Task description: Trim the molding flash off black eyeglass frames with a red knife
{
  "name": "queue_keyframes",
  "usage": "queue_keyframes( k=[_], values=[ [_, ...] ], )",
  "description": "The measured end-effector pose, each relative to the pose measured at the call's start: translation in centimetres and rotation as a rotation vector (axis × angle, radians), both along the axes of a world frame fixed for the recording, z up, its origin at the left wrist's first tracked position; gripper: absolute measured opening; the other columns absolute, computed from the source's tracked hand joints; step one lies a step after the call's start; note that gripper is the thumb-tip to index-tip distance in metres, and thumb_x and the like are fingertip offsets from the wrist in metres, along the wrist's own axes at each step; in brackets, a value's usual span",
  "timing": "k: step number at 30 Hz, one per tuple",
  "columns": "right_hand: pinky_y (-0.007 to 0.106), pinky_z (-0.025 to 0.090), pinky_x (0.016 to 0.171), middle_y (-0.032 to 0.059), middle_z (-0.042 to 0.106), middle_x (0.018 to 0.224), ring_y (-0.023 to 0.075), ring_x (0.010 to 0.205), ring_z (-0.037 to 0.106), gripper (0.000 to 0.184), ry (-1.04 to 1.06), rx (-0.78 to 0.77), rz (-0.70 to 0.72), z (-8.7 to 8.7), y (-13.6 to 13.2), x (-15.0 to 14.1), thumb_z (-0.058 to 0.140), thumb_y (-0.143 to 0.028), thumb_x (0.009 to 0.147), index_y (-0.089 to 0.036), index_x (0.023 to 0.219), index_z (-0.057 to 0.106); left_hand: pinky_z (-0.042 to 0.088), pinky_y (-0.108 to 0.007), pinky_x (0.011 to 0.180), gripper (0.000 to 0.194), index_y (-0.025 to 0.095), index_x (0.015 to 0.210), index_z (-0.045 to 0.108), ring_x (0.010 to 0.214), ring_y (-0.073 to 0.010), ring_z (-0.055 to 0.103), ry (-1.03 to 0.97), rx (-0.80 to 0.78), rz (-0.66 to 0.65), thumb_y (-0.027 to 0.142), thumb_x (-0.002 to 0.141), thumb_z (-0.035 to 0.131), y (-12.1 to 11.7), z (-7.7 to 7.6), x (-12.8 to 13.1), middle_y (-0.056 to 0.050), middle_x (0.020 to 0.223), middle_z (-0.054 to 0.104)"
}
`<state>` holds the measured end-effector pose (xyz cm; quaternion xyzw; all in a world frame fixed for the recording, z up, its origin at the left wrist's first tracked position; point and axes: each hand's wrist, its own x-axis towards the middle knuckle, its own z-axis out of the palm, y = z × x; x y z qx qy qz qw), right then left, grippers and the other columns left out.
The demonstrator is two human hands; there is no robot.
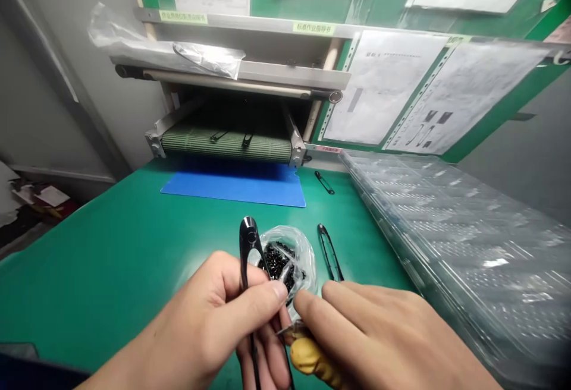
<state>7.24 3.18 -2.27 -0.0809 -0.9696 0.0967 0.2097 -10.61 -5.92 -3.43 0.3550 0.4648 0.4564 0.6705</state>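
Observation:
My left hand (218,318) is closed around a long, glossy black loop-shaped plastic part (248,235). Its rounded end points up and away, and fingers cover much of the lower length. Close by its right side, my right hand (370,330) is closed with the fingertips bent down. Beneath them shows a wrinkled yellow rubbery piece (307,355), with a thin greyish edge at its left; what the right fingers grip is mostly hidden. Just beyond both hands, a clear plastic bag (307,253) lies open, with many tiny shiny black pieces (277,259) inside.
Two more black loop parts, one near (331,252) and one farther (324,182), lie on the green table (134,241). Clear stacked trays (446,229) line the right. Behind a blue sheet (236,186), a conveyor belt (191,143) carries two small black parts.

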Motion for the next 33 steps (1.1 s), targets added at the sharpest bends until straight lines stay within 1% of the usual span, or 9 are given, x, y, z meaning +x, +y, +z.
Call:
queue_keyframes(
  k=[3,6,9,14,18,23,26,29,33],
  values=[
    [0.030,0.020,0.034,-0.0028,0.052,0.050,0.0100,0.036,0.039,0.013,-0.004,0.237,-0.003,-0.1,-0.5,-0.7,0.070,-0.023,0.080,-0.022,0.070,0.061,0.049,-0.015,0.047,0.031,0.018,0.064,0.062,0.044,-0.0105,0.064,0.024,-0.057,-0.011,0.042,0.083,0.060,-0.4,0.4,0.0,-0.004,0.055,0.070],
    [0.030,0.020,0.032,-0.0031,0.050,0.047,0.0098,0.033,0.038,0.006,-0.002,0.324,-0.005,-0.4,-1.1,-1.0,0.069,-0.024,0.080,-0.021,0.076,0.065,0.046,-0.013,0.044,0.030,0.019,0.059,0.060,0.045,-0.0100,0.063,0.041,-0.081,-0.025,0.038,0.083,0.060,-0.8,0.5,-0.2,-0.003,0.054,0.069],
    [0.030,0.022,0.033,-0.0019,0.053,0.049,0.0101,0.034,0.040,0.005,-0.005,0.261,0.012,-0.3,-1.5,-1.2,0.066,-0.024,0.083,-0.021,0.079,0.066,0.048,-0.014,0.046,0.034,0.019,0.058,0.064,0.049,-0.0104,0.065,0.067,-0.085,-0.037,0.039,0.084,0.058,-1.2,0.2,-0.5,-0.003,0.055,0.069],
    [0.030,0.020,0.034,-0.0004,0.056,0.053,0.0092,0.034,0.040,0.016,-0.008,0.162,0.018,-0.4,-1.5,-1.1,0.064,-0.023,0.085,-0.022,0.069,0.061,0.048,-0.013,0.046,0.034,0.020,0.063,0.070,0.054,-0.0102,0.066,0.079,-0.064,-0.070,0.040,0.087,0.056,-1.5,-0.4,-0.7,-0.002,0.057,0.069],
    [0.030,0.020,0.034,-0.0018,0.055,0.053,0.0098,0.035,0.041,0.008,0.011,0.075,0.015,-0.9,-1.3,-0.6,0.062,-0.022,0.086,-0.022,0.078,0.062,0.046,-0.014,0.045,0.035,0.018,0.063,0.069,0.052,-0.0106,0.065,0.091,-0.052,-0.068,0.040,0.086,0.056,-1.4,-0.4,-0.6,-0.002,0.056,0.068],
    [0.026,0.034,0.037,0.0010,0.057,0.066,0.0151,0.047,0.051,0.022,-0.175,0.189,-0.018,-0.4,-1.7,0.0,0.037,-0.016,0.093,-0.016,0.105,0.055,0.047,-0.015,0.046,0.042,0.013,0.060,0.066,0.050,-0.0109,0.063,0.152,-0.065,-0.094,0.039,0.089,0.051,-1.0,0.0,-0.6,-0.005,0.055,0.067],
    [0.025,0.038,0.039,0.0021,0.057,0.068,0.0156,0.050,0.053,0.027,-0.211,0.223,-0.003,-0.3,-1.6,0.3,0.031,-0.016,0.094,-0.013,0.112,0.049,0.049,-0.016,0.048,0.040,0.011,0.060,0.065,0.047,-0.0096,0.060,0.162,-0.064,-0.102,0.033,0.090,0.049,-0.6,0.1,-0.5,-0.006,0.055,0.067],
    [0.025,0.040,0.042,0.0036,0.058,0.070,0.0163,0.050,0.053,0.027,-0.237,0.184,0.007,-0.6,-1.4,0.7,0.028,-0.018,0.094,-0.013,0.112,0.048,0.048,-0.016,0.047,0.041,0.011,0.059,0.063,0.045,-0.0098,0.059,0.132,-0.055,-0.117,0.033,0.090,0.048,-0.2,0.0,-0.3,-0.006,0.055,0.066],
    [0.026,0.038,0.042,0.0033,0.056,0.069,0.0160,0.049,0.051,0.019,-0.298,0.089,0.002,-1.3,-1.4,1.2,0.031,-0.022,0.095,-0.018,0.097,0.050,0.047,-0.015,0.046,0.037,0.013,0.062,0.059,0.045,-0.0087,0.059,0.088,-0.102,-0.104,0.038,0.089,0.052,0.0,0.2,0.0,-0.005,0.055,0.066]
  ],
)
